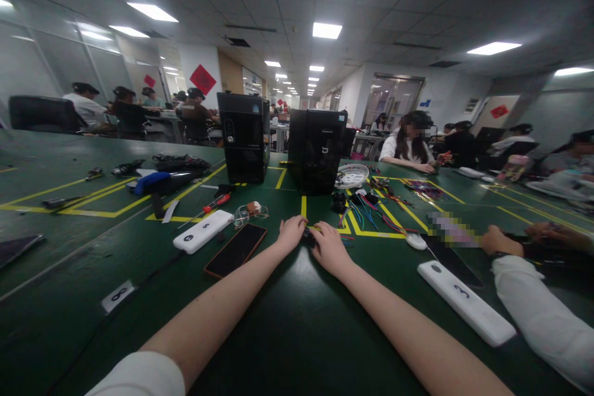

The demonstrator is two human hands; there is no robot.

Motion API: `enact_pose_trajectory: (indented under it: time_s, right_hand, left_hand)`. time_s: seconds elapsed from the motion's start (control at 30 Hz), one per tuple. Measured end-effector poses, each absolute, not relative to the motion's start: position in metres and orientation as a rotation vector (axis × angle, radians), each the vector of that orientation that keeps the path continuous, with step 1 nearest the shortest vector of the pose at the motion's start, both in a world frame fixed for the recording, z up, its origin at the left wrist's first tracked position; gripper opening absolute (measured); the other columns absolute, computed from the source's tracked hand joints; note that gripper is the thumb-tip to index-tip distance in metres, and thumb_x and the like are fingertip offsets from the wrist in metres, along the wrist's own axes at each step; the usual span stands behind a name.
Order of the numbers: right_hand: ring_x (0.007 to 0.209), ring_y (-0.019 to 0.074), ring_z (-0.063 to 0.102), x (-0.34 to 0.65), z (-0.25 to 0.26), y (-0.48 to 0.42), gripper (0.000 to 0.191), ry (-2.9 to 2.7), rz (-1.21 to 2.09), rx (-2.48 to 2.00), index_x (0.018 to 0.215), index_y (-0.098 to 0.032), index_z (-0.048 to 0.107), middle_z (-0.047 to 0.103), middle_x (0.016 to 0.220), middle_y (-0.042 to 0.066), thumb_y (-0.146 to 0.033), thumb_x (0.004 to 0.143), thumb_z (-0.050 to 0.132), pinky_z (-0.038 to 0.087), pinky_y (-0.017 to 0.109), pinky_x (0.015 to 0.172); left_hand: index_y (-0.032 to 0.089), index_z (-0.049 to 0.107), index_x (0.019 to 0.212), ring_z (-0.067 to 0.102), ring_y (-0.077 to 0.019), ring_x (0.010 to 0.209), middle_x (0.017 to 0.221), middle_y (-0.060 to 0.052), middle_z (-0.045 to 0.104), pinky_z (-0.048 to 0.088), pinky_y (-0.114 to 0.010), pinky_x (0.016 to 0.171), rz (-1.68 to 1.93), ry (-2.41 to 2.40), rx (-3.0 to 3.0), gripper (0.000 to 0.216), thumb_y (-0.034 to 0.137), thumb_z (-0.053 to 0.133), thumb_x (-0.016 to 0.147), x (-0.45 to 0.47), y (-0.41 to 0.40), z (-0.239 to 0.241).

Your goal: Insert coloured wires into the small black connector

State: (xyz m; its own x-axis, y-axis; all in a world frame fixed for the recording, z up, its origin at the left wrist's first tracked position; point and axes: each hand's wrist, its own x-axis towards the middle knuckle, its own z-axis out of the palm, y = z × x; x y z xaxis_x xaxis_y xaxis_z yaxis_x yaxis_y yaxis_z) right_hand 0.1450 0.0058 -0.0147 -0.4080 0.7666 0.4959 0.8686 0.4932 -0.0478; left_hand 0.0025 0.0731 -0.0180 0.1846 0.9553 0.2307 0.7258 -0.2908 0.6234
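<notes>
My left hand (292,232) and my right hand (328,241) meet above the middle of the green table (297,334). Between them they hold a small black part (307,236), with a bit of yellow-green showing at its top. Fingers cover most of it, so its kind cannot be made out. Both hands are closed around it from either side. To the left of my left hand lies a phone (236,250) with an orange-brown edge. Several coloured wires with black connectors (359,201) lie just beyond my right hand.
Two black computer cases (244,164) stand ahead. On the left are a white power bank (203,232), eyeglasses (253,215) and a red screwdriver (217,203). On the right are another white power bank (466,303), a mouse (416,241), a white basket (352,176) and a co-worker's sleeved arm (533,303).
</notes>
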Motion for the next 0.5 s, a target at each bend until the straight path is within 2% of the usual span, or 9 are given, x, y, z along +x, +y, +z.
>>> enact_pose_trajectory:
  time_s: [0.3,0.5]
  right_hand:
    - [0.116,0.0227,0.039,0.1436,-0.0168,0.006,0.044,-2.264,-0.325,-1.357,0.116,-0.017,0.051,0.052,0.116,0.011,-0.011,0.073,0.048,0.026,0.043,0.101]
    - [0.114,0.0225,0.041,0.1437,-0.0145,0.0033,0.036,-2.258,-0.319,-1.336,0.116,-0.018,0.051,0.053,0.115,0.011,-0.023,0.081,0.047,0.024,0.044,0.102]
  left_hand:
    - [0.022,0.059,0.096,0.053,-0.0202,0.107,0.109,-0.004,0.063,0.022,-0.051,0.103,0.921,1.56,2.086,0.03,0.023,0.031,0.089,0.0008,0.0706,-0.0202]
    - [0.023,0.059,0.095,0.055,-0.0197,0.104,0.106,-0.003,0.065,0.02,-0.05,0.104,0.924,1.516,2.05,0.027,0.028,0.033,0.089,-0.0006,0.07,-0.0209]
